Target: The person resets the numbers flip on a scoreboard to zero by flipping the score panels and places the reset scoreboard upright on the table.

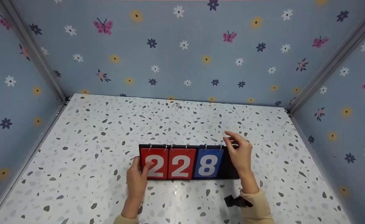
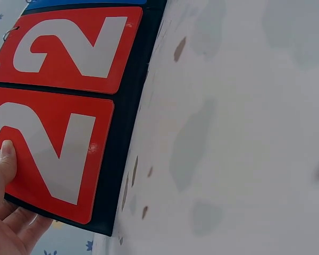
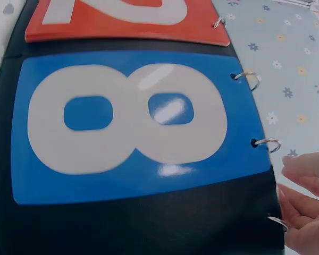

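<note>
A black flip scoreboard [image 1: 231, 168] with ringed number cards stands tilted on the speckled tabletop. Two red cards, a left "2" [image 1: 154, 168] and a second "2" [image 1: 182, 165], are followed by a blue "8" card [image 1: 208, 163]; the rightmost section shows bare black backing. My left hand [image 1: 137, 179] grips the left end, its thumb on the first red card and its fingers behind the board. At the top right corner is my right hand [image 1: 241, 154], thumb and index finger apart, close by the last metal ring [image 3: 278, 223]. Some right fingers are partly hidden behind the board's edge.
White speckled tabletop [image 1: 108, 130] spreads around the board. Blue panels with flowers and butterflies enclose it at the back [image 1: 182, 56], left [image 1: 11, 102] and right [image 1: 350, 124]. A black strap [image 1: 237, 201] hangs at the right sleeve.
</note>
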### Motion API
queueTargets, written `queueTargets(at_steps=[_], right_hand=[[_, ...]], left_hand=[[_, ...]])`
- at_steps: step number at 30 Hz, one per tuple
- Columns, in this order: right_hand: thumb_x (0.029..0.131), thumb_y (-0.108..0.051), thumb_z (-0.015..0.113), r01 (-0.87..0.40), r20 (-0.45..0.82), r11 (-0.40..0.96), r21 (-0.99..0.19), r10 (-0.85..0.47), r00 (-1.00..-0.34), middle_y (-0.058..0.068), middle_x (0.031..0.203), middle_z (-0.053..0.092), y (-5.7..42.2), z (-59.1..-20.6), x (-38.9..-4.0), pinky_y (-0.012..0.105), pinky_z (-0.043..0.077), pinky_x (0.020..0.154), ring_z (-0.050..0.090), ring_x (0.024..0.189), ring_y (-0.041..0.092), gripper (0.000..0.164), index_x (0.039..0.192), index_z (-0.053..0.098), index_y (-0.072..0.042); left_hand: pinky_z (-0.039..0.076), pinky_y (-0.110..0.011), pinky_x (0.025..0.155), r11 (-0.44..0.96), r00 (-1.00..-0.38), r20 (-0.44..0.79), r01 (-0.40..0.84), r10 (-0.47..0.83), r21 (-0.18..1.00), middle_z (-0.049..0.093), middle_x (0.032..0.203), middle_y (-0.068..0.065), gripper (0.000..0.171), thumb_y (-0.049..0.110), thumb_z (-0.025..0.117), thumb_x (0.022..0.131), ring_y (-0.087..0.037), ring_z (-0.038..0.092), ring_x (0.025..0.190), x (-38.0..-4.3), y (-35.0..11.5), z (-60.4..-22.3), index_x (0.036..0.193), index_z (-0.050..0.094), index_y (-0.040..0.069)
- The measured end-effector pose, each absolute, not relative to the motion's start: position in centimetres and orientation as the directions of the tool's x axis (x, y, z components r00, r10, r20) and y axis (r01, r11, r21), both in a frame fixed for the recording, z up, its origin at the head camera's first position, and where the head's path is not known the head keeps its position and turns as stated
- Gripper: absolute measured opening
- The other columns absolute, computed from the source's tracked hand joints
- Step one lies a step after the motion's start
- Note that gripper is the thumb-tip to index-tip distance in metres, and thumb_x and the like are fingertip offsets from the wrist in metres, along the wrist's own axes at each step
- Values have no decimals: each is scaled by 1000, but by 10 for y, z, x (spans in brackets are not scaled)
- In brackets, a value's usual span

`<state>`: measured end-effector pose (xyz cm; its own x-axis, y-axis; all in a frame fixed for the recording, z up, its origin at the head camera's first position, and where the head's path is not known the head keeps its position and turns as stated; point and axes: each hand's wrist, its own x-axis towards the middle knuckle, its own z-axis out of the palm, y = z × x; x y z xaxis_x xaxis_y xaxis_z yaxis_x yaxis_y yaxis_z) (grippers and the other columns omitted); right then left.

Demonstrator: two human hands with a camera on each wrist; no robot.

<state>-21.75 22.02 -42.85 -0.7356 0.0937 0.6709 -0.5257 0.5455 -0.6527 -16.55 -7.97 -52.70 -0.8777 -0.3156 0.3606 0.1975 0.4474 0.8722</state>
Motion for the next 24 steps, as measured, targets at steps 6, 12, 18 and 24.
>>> queueTargets(at_steps=[6,12,18,24], right_hand=[[73,19,62,-624,755,487,-610,120,-644,19,80,63,209,-416,-190,16,46,57,60,63,26,18,89,64,11],[73,21,60,-633,743,412,-655,202,-638,23,83,62,201,-426,-172,19,48,64,60,69,26,17,89,61,15],[76,15,63,-557,657,360,-748,291,-695,22,89,62,201,-464,-167,19,47,67,60,75,19,21,96,60,11],[74,0,72,-504,612,352,-789,374,-697,14,93,62,198,-502,-167,22,48,69,59,80,20,31,102,59,5]], left_hand=[[48,-34,77,447,-883,350,188,-312,875,65,97,-7,34,21,69,79,-15,60,87,-166,-80,-528,104,53,5],[48,-34,74,450,-875,363,196,-321,871,65,94,-7,34,23,69,78,-14,59,83,-166,-79,-528,102,54,4],[48,-35,74,444,-873,363,198,-325,874,65,94,-8,34,24,69,78,-16,60,84,-166,-79,-528,102,54,4],[48,-35,74,446,-872,364,198,-326,873,65,94,-7,34,23,69,78,-15,60,84,-166,-79,-528,102,55,4]])
